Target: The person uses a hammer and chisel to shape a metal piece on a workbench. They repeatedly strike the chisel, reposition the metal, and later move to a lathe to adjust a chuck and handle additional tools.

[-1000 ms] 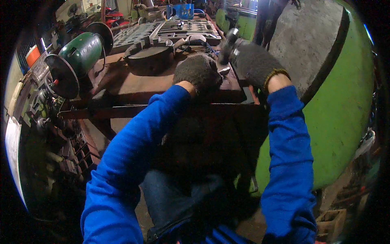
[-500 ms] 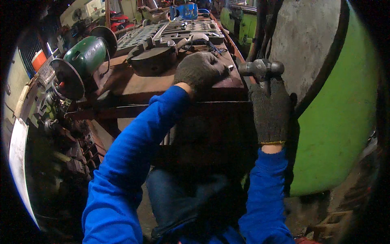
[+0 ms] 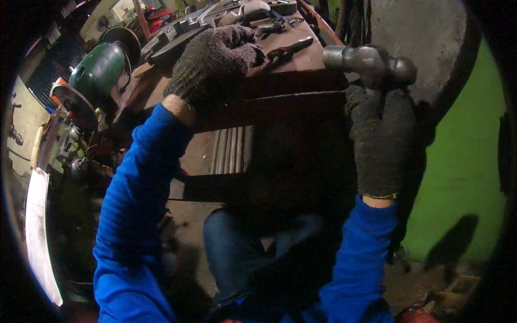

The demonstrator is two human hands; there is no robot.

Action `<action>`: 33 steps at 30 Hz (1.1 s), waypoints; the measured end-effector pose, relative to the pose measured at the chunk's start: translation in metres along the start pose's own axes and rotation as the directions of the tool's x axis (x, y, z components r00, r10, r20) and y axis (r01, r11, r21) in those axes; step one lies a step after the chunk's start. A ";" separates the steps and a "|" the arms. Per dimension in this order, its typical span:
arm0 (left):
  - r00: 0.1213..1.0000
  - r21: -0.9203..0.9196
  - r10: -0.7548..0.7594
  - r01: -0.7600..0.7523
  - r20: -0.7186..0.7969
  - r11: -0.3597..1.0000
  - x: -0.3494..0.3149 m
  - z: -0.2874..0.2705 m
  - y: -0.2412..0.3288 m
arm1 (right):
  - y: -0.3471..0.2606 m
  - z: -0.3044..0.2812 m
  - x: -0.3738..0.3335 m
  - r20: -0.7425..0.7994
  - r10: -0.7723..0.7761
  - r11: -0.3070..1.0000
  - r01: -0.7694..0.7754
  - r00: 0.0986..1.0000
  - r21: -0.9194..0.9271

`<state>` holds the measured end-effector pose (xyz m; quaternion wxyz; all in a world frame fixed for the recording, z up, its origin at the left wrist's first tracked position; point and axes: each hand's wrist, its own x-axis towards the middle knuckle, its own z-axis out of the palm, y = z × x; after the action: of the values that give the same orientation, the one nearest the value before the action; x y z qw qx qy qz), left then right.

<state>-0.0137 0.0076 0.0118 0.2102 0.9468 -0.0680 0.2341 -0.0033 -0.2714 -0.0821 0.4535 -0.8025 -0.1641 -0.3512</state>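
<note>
A ball-peen hammer point(image 3: 370, 62) rises head-up from my right hand point(image 3: 381, 137), whose gloved fingers are wrapped round its handle. Both hands wear dark knit gloves. Over the near edge of the workbench point(image 3: 301, 63) is my left hand point(image 3: 212, 64), its fingers curled inward. Just right of those fingers a dark, slim tool point(image 3: 292, 48) slants across the bench top. Whether my fingers touch that tool cannot be made out, and the inside of the hand is hidden.
On the left stands a green bench grinder point(image 3: 97, 67) with a wheel at each end. Loose tools point(image 3: 269, 27) lie on the bench further back. A large grey and green rounded panel point(image 3: 458, 151) takes up the right side. Metal bars point(image 3: 230, 151) show below the bench.
The view has shifted, so the bench sits higher. My left hand has moved left, uncovering more of the slim tool. The hammer, still in my right hand, appears larger and further right.
</note>
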 end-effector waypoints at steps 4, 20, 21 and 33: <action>0.874 0.402 0.482 -0.463 0.059 0.790 0.005 -0.005 -0.009 | 0.016 0.003 -0.003 -0.071 -0.157 0.981 0.147 0.985 -0.126; 0.992 0.085 -0.074 0.065 0.104 0.994 0.031 0.027 0.013 | 0.018 0.000 -0.004 -0.007 -0.131 0.973 0.127 0.991 -0.195; 0.989 0.071 -0.093 0.086 0.114 0.994 0.032 0.026 0.016 | 0.017 -0.002 -0.003 -0.009 -0.110 0.981 0.107 0.994 -0.159; 0.994 0.034 0.093 -0.095 0.063 0.995 0.038 -0.013 -0.043 | 0.017 -0.001 -0.008 0.025 -0.011 0.999 0.009 1.000 0.047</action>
<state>0.0245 0.0512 0.0241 0.1791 0.9530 -0.1146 0.2158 0.0007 -0.2809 -0.0983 0.4683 -0.7952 -0.1819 -0.3395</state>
